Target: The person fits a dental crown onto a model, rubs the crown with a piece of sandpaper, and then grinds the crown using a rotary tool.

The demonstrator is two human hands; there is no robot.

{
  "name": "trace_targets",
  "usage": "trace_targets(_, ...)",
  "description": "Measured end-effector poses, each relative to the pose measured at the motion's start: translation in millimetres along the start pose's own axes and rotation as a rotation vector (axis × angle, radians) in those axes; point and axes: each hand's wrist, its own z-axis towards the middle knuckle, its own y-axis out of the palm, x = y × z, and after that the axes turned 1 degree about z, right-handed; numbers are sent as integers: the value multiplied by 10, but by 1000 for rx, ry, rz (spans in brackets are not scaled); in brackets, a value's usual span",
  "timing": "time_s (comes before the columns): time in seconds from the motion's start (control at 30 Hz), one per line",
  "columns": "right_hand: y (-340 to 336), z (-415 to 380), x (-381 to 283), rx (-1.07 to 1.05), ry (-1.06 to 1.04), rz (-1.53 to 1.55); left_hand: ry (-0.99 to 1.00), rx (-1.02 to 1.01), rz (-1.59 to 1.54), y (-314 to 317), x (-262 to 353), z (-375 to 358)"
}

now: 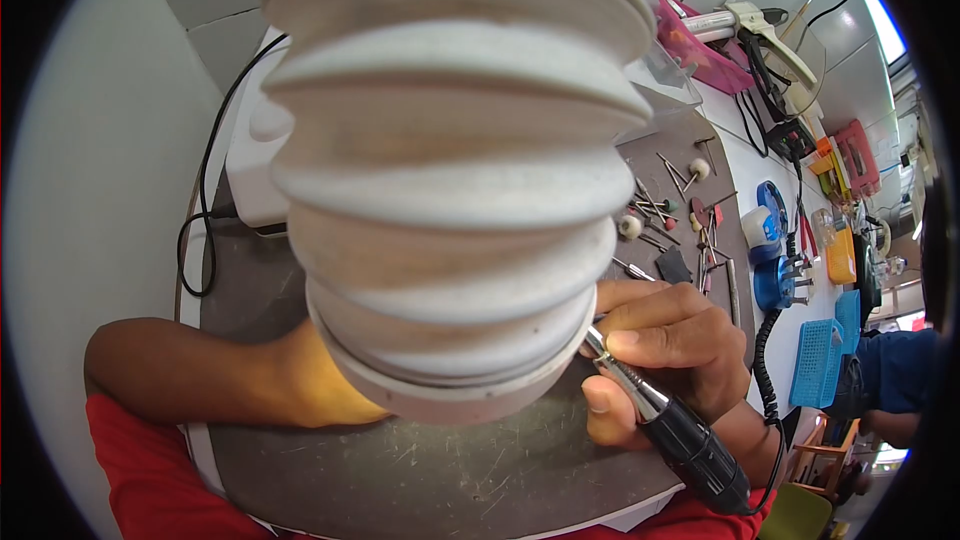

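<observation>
My right hand [685, 345] is closed around a rotary tool handpiece [690, 445], black at the back with a metal front, and a coiled black cord runs from its end. The handpiece slants up and left, and its tip disappears behind a large white ribbed tube [455, 230] that fills the middle of the view. From the left, my left hand [335, 385] reaches under the tube; only its wrist side shows, lit yellow. Its fingers and anything in them are hidden. Both forearms rest low over a scratched dark mat [450, 485].
Several rotary bits [690, 210] with small grinding and polishing heads lie on the mat at right. Beyond are a blue bit stand [775, 283], a light-blue basket [817, 362] and a pink tray [705, 50]. A white device [258, 175] with a black cable stands left. Another person's sleeve [900, 370] shows far right.
</observation>
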Motion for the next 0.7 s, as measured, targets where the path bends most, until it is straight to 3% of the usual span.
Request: trace_targets(0.7,-4,-1,11,0,11,21,-7,-7,2,-5,3,8)
